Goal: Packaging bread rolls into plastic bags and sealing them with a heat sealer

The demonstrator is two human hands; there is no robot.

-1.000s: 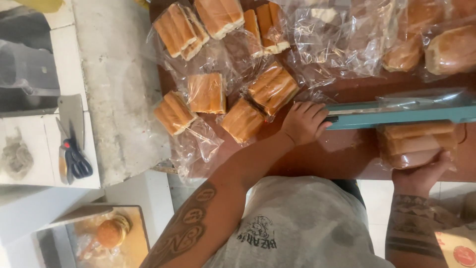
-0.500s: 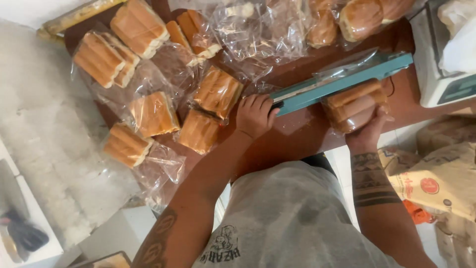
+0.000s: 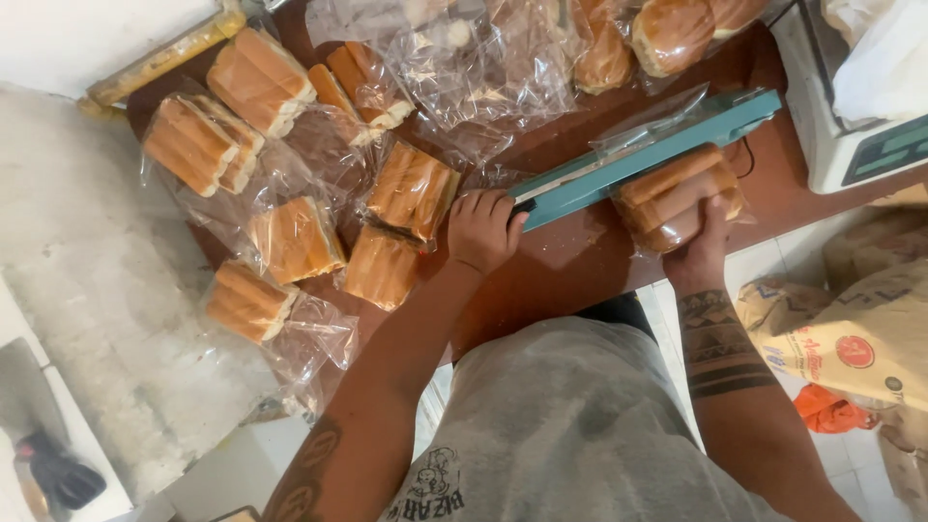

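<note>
My left hand (image 3: 483, 230) is closed around the end of the teal bar of a bag sealer (image 3: 657, 145), which lies pressed down across the brown table (image 3: 570, 261). My right hand (image 3: 703, 244) grips a clear plastic bag of long buns (image 3: 677, 193) from below. The bag's open end lies under the sealer bar and sticks out past it. Both forearms are tattooed, and a grey shirt fills the bottom of the view.
Several sealed bags of buns (image 3: 295, 237) lie on the table to the left, more (image 3: 667, 34) at the back. A white scale (image 3: 855, 135) stands at right. Printed paper sacks (image 3: 851, 338) sit on the floor at right.
The view has swung left and tilted. My left hand stays on the sealer bar and my right hand stays on the bag of buns under it.
</note>
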